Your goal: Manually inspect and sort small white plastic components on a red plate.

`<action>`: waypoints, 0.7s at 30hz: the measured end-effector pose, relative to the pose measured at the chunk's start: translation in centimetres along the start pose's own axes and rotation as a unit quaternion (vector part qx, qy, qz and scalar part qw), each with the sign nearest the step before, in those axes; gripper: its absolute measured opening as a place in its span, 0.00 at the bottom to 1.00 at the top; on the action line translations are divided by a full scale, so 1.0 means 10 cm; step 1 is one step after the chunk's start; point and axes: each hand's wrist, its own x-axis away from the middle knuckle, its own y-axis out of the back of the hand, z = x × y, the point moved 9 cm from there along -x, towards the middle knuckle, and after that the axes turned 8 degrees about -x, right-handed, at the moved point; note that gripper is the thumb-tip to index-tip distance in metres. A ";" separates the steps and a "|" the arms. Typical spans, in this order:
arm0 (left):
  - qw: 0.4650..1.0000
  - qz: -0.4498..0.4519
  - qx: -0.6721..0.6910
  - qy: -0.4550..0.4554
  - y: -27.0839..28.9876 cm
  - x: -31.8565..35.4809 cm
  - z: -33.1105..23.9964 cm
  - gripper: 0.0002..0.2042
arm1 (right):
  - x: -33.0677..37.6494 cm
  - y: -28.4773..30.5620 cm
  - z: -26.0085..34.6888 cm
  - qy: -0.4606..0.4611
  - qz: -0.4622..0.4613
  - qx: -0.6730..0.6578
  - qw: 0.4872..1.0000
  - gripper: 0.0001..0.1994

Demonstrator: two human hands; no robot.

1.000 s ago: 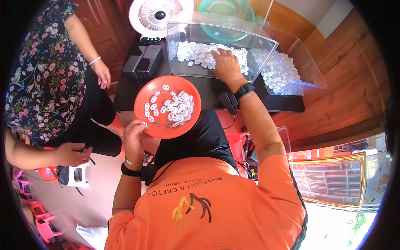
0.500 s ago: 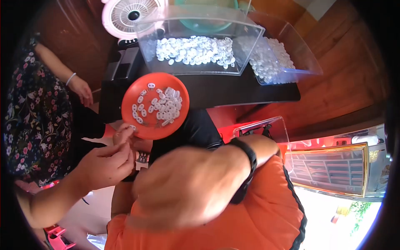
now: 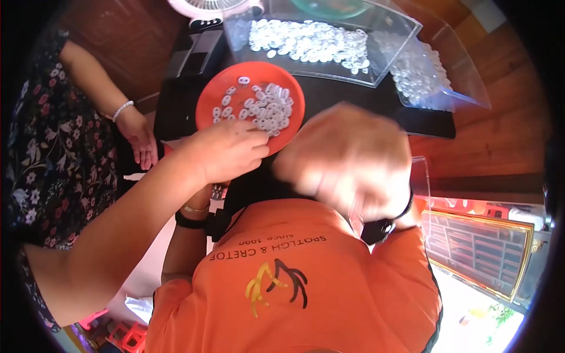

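My left hand [image 3: 203, 197] is nearly all hidden behind a co-worker's arm, below the orange plate [image 3: 205, 88]; only its wrist with a black band shows. Its fingers cannot be seen. My right hand [image 3: 347, 159] is smeared by motion, right of the plate and in front of the table edge. What it holds, if anything, I cannot make out. Small white oval pieces with two holes [image 3: 273, 109] lie heaped on the plate's right side, with several scattered on the left. The co-worker's hand [image 3: 232, 150] reaches over the plate's lower rim, fingertips at the pieces.
A black table [image 3: 353, 97] carries a clear box [image 3: 385, 44] and another clear bin [image 3: 471, 91], both with many white pieces. Behind the plate are a grey box [image 3: 203, 53] and a pink fan [image 3: 215, 6]. The co-worker's other hand [image 3: 138, 138] hangs at left.
My right hand has moved up and right. My left hand, earlier pinching a white piece beside the plate, is now covered. The co-worker's hand has moved onto the plate. The view has shifted.
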 end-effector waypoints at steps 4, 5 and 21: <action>0.998 0.054 0.003 -0.041 -0.12 -0.02 0.18 0.04 | 0.55 0.51 -1.06 -0.298 -0.148 0.122 0.935 0.06; 0.997 0.065 -0.001 -0.046 -0.14 -0.02 0.22 0.04 | 0.67 0.57 -1.25 -0.320 -0.158 0.130 0.925 0.06; 0.991 0.090 0.059 -0.083 -0.21 -0.23 0.50 0.04 | 0.50 0.13 -1.49 -0.283 -0.032 0.103 0.953 0.08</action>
